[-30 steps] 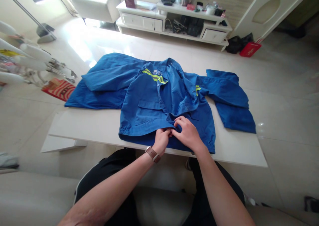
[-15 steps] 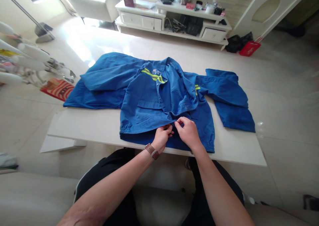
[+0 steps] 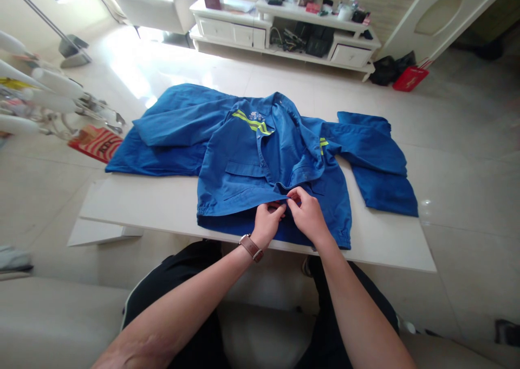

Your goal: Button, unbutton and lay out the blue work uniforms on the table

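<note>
A blue work jacket (image 3: 239,157) with yellow-green reflective stripes lies front up on a white table (image 3: 154,206), its collar away from me. The front gapes open from the collar down to near the hem. My left hand (image 3: 268,222), with a brown-strapped watch on the wrist, is closed on the lower front edge, its fingertips partly under the cloth. Just to its right, my right hand (image 3: 304,209) pinches the same edge between thumb and fingers. Any fastener between the fingertips is too small to make out.
Other blue cloth (image 3: 162,163) lies under the left sleeve and reaches past the table. Beyond stands a white cabinet (image 3: 227,32) with clutter on it. A red bag (image 3: 410,78) is on the floor at right, a striped bag (image 3: 99,144) at left.
My left hand has shifted slightly right, closer to my right hand, with its thumb now nearer the front edge. My right hand keeps its pinch; the jacket lies almost the same.
</note>
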`<action>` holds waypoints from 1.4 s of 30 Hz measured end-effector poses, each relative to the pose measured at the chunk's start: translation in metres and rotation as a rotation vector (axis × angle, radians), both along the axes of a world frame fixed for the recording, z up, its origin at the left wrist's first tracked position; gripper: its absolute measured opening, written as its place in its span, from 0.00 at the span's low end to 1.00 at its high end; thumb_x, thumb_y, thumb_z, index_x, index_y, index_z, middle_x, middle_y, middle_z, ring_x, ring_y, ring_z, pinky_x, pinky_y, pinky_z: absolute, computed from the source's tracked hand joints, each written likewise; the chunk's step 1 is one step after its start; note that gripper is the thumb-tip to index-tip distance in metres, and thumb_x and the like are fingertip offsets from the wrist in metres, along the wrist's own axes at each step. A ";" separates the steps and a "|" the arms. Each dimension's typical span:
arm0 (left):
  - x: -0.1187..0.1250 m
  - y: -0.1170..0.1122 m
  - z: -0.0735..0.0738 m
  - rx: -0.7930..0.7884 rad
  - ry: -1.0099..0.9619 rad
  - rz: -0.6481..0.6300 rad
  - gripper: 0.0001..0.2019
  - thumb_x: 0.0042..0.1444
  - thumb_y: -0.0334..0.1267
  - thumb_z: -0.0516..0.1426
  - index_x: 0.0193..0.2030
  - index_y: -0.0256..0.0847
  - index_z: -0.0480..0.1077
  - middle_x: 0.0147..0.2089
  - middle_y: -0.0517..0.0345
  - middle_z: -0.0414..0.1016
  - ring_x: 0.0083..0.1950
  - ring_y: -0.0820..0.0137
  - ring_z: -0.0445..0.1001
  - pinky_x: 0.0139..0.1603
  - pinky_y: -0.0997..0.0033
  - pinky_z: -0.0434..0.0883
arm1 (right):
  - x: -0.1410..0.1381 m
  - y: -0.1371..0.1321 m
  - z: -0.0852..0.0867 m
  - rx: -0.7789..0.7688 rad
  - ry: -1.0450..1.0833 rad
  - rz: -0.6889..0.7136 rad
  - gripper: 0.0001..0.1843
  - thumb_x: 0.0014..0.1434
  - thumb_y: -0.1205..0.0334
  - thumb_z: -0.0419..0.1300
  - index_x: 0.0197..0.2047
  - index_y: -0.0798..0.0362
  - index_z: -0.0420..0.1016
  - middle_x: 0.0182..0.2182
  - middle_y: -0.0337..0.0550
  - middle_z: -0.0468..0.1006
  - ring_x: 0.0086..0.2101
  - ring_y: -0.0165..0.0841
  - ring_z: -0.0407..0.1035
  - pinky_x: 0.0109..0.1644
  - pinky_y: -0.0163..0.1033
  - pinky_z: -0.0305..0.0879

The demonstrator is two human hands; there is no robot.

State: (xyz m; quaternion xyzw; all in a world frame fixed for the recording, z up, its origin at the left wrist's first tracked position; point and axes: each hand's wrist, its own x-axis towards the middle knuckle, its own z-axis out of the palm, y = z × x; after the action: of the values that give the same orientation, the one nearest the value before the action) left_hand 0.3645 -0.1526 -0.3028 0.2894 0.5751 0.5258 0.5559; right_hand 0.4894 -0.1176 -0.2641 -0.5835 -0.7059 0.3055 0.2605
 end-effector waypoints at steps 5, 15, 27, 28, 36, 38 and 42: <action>-0.003 0.002 -0.002 0.081 0.248 -0.059 0.07 0.59 0.39 0.60 0.35 0.36 0.73 0.30 0.56 0.77 0.31 0.69 0.76 0.34 0.71 0.71 | 0.000 -0.001 0.002 0.010 -0.029 0.006 0.06 0.62 0.63 0.56 0.40 0.47 0.74 0.33 0.39 0.81 0.34 0.36 0.73 0.38 0.38 0.62; -0.010 0.008 0.010 0.281 0.649 -0.171 0.03 0.60 0.32 0.61 0.41 0.38 0.75 0.38 0.53 0.81 0.35 0.69 0.77 0.40 0.70 0.72 | 0.003 0.000 0.009 0.011 0.106 -0.027 0.05 0.62 0.61 0.56 0.38 0.48 0.73 0.32 0.39 0.79 0.35 0.36 0.73 0.42 0.39 0.63; -0.012 0.004 0.012 0.292 1.133 -0.332 0.08 0.68 0.37 0.55 0.49 0.38 0.72 0.46 0.49 0.79 0.42 0.64 0.79 0.45 0.67 0.74 | 0.002 0.000 0.006 0.020 0.127 -0.006 0.05 0.61 0.62 0.56 0.38 0.48 0.74 0.31 0.38 0.79 0.33 0.35 0.73 0.39 0.38 0.63; -0.013 0.003 0.014 0.294 1.197 -0.370 0.09 0.69 0.37 0.53 0.50 0.38 0.71 0.47 0.48 0.78 0.43 0.64 0.79 0.44 0.67 0.74 | 0.002 -0.001 0.006 0.022 0.123 -0.003 0.05 0.61 0.62 0.57 0.38 0.48 0.74 0.31 0.38 0.79 0.33 0.35 0.73 0.39 0.38 0.63; -0.012 0.000 0.025 0.222 1.400 -0.526 0.11 0.72 0.37 0.47 0.50 0.38 0.68 0.46 0.48 0.75 0.42 0.61 0.79 0.40 0.67 0.71 | -0.003 -0.005 0.009 0.060 0.046 0.015 0.04 0.60 0.63 0.59 0.34 0.48 0.75 0.29 0.37 0.81 0.31 0.34 0.75 0.37 0.37 0.63; -0.013 0.000 0.026 0.196 1.374 -0.532 0.11 0.72 0.36 0.47 0.50 0.38 0.69 0.46 0.47 0.76 0.43 0.61 0.79 0.40 0.67 0.71 | -0.005 -0.007 0.010 0.071 0.019 0.033 0.05 0.60 0.63 0.59 0.34 0.48 0.75 0.29 0.37 0.81 0.31 0.34 0.75 0.37 0.37 0.63; -0.014 -0.001 0.029 0.078 1.272 -0.484 0.11 0.70 0.35 0.48 0.46 0.38 0.71 0.43 0.46 0.79 0.42 0.59 0.79 0.40 0.66 0.70 | -0.007 -0.010 0.011 0.076 -0.045 0.069 0.06 0.60 0.64 0.58 0.35 0.47 0.77 0.31 0.39 0.82 0.32 0.36 0.75 0.38 0.38 0.63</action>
State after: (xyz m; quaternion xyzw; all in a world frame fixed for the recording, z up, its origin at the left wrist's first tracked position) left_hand 0.3502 -0.1538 -0.2739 0.6826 0.6898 0.1344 0.2007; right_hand 0.4825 -0.1281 -0.2528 -0.5551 -0.7425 0.2739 0.2560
